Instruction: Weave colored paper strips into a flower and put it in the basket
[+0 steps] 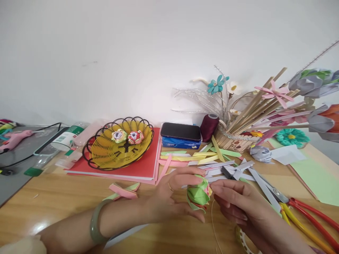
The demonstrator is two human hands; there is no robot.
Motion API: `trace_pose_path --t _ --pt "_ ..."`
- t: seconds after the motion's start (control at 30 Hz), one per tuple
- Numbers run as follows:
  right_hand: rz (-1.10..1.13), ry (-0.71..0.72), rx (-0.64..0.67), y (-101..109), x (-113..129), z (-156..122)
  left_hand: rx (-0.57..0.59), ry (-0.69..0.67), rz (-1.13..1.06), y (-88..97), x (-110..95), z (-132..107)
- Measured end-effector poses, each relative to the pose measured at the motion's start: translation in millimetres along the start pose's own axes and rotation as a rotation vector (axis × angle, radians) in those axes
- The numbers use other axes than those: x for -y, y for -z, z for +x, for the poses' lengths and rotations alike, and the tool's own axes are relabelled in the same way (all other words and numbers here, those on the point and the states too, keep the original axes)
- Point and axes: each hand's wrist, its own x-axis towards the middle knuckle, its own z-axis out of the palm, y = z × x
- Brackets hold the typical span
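Observation:
My left hand (169, 197), with a bangle at the wrist, grips a folded paper flower (197, 193) between its thumb and fingers. The flower is green outside, with pink and yellow folds at its right side. There my right hand (243, 203) pinches the pink and yellow edge between thumb and fingertips; exactly what lies in the pinch is hidden. A thin cord (212, 218) hangs below, between the hands. Beneath my right hand is a partly covered roll of tape (243, 241).
Two paper flowers lie in a yellow basket (106, 155) on red paper (148, 169). Paper strips (212, 160) are scattered behind my hands. Red-handled scissors (315, 208), a yellow-handled tool (299, 225), a thread spool (209, 127) and a phone (180, 131) lie around.

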Motion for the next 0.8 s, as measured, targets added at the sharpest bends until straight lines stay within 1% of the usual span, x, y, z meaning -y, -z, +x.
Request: trace_pose_path --t 0.1,0.17,0.23,0.33,0.37,0.43,0.5,0.57,0.63,0.7,0.73,0.77,0.8 --pt "0.064 -0.032 0.135 1 1 -2 0.015 -0.087 0.029 -0.3 1 0" --pt "0.07 -0.052 0.173 2 1 -3 0.019 -0.123 0.052 -0.5 2 1" --pt "0.043 -0.08 0.145 2 2 -4 0.007 -0.187 0.079 -0.8 4 2" --pt "-0.096 -0.07 0.032 2 3 -5 -0.022 -0.271 0.103 -1.2 5 4" --pt "-0.172 -0.036 -0.003 1 4 -5 -0.025 -0.277 0.107 -1.3 6 4" --pt "-0.354 0.088 -0.05 0 3 -6 -0.022 -0.265 0.115 -1.5 5 5" --pt "-0.56 0.273 -0.09 -2 1 -8 -0.016 -0.258 0.132 -1.8 4 5" --pt "-0.745 0.468 -0.17 -4 -4 -10 -0.015 -0.265 0.148 -2.1 3 6" --pt "-0.877 0.656 -0.271 -5 -9 -12 -0.011 -0.278 0.161 -2.3 2 6" --pt "-0.952 0.806 -0.311 -6 -13 -13 -0.008 -0.291 0.169 -2.2 2 7" --pt "-0.964 0.848 -0.312 -6 -14 -13 -0.006 -0.295 0.173 -2.1 2 6" --pt "-0.958 0.85 -0.31 -6 -14 -12 -0.008 -0.298 0.178 -1.9 2 6" --pt "-0.929 0.807 -0.293 -6 -13 -12 -0.012 -0.302 0.182 -1.7 3 6"
